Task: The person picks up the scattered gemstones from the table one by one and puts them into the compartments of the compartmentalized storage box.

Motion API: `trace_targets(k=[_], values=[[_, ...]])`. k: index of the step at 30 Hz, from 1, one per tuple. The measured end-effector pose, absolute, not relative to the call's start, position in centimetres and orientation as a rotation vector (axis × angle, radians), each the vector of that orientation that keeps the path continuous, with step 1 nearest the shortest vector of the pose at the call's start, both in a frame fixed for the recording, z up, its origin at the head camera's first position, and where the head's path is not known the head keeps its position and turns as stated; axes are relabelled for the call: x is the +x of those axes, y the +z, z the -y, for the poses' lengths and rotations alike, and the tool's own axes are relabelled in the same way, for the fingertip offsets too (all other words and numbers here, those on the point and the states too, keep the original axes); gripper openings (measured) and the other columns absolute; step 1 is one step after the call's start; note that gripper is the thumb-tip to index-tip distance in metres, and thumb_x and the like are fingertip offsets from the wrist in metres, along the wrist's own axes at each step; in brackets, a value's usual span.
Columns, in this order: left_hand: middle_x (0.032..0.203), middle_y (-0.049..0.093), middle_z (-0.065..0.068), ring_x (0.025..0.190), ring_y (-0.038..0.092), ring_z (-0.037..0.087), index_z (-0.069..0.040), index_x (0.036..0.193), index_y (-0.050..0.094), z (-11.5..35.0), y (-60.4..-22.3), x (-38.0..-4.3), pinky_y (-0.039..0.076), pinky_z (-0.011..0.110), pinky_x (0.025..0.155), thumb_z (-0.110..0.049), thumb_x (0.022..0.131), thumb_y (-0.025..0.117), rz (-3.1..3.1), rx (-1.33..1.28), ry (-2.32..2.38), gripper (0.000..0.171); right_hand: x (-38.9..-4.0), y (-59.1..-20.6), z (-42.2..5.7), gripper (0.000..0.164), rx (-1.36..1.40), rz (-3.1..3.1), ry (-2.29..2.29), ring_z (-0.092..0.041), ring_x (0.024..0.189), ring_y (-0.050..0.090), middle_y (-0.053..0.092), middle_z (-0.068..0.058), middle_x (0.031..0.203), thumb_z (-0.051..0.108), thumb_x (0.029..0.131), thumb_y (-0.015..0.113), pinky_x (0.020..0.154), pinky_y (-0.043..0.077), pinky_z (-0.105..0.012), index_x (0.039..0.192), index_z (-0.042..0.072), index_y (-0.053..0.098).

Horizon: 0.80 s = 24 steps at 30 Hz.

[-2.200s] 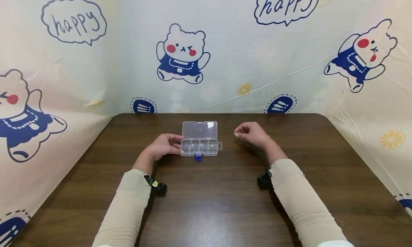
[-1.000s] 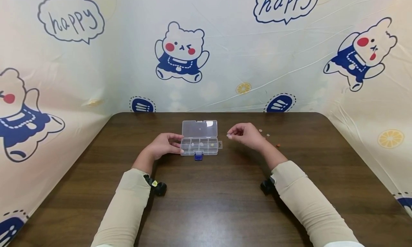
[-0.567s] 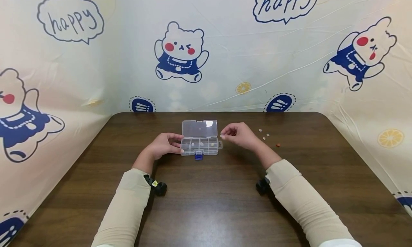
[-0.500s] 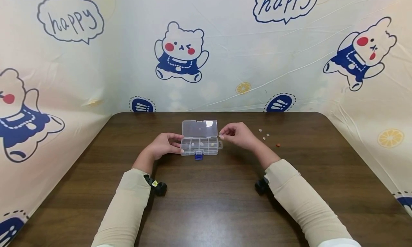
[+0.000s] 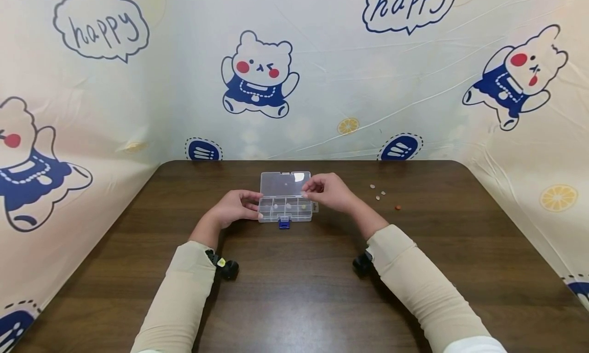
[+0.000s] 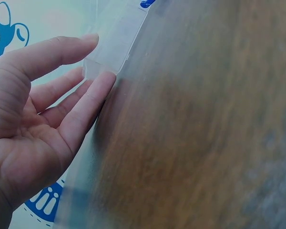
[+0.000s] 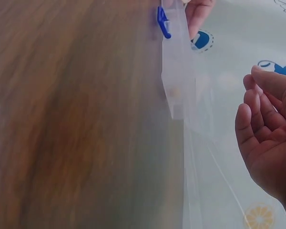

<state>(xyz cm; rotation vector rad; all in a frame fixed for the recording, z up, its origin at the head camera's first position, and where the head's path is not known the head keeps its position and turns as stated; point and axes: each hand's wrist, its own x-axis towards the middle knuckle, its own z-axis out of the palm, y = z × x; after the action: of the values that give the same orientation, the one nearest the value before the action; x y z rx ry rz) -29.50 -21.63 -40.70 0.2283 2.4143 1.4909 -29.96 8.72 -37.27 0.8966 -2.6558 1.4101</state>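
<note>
A clear plastic compartment box (image 5: 271, 218) stands on the table with its lid (image 5: 281, 184) raised at the back and a blue latch (image 5: 284, 223) in front. Small pale pieces show inside its compartments. My left hand (image 5: 232, 208) holds the box's left end, thumb at the front corner and fingers behind; the left wrist view shows the thumb (image 6: 78, 50) over that end. Above the box's right back compartment, my right hand (image 5: 333, 192) pinches a small whitish piece (image 5: 303, 193). In the right wrist view, the fingertips of the right hand (image 7: 271, 129) meet and hide that piece.
Three small whitish pieces (image 5: 378, 198) lie on the brown table (image 5: 294, 286) to the right, with one orange-brown piece (image 5: 398, 207) nearer. A printed curtain (image 5: 322, 87) stands behind the table's far edge.
My right hand has moved left with the small whitish piece, from beside the box to over its right end, uncovering the loose pieces on the table. My left hand and the box stay put.
</note>
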Motion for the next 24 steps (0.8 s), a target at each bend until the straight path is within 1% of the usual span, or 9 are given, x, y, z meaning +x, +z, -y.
trace_targets(k=[10, 18, 24], values=[[0.128, 0.058, 0.017, 0.101, 0.062, 0.026, -0.004, 0.133, 0.058, 21.5, -40.7, -29.5, 0.054, 0.033, 0.086, -0.003, 0.075, 0.083, -2.425, 0.221, 1.483, 0.062, -30.4, -36.9, -7.2, 0.006, 0.91, 2.67, 1.439, -0.018, 0.072, 0.057, 0.066, -0.001, 0.082, 0.011, 0.088, 0.074, 0.064, 0.049, -0.028, 0.093, 0.008, 0.073], [0.129, 0.058, 0.018, 0.101, 0.061, 0.027, -0.004, 0.133, 0.057, 21.6, -40.6, -29.3, 0.053, 0.034, 0.088, -0.005, 0.077, 0.082, -2.426, 0.215, 1.474, 0.062, -30.6, -36.6, -5.9, 0.008, 0.906, 2.695, 1.452, -0.019, 0.074, 0.057, 0.067, -0.002, 0.083, 0.011, 0.087, 0.074, 0.066, 0.049, -0.027, 0.094, 0.007, 0.073], [0.129, 0.058, 0.018, 0.101, 0.062, 0.027, -0.004, 0.133, 0.057, 21.6, -40.6, -29.3, 0.053, 0.034, 0.087, -0.004, 0.077, 0.082, -2.421, 0.225, 1.478, 0.062, -30.8, -36.5, -5.0, 0.006, 0.884, 2.694, 1.475, -0.02, 0.073, 0.056, 0.066, -0.002, 0.083, 0.01, 0.087, 0.075, 0.066, 0.05, -0.027, 0.092, 0.007, 0.073]])
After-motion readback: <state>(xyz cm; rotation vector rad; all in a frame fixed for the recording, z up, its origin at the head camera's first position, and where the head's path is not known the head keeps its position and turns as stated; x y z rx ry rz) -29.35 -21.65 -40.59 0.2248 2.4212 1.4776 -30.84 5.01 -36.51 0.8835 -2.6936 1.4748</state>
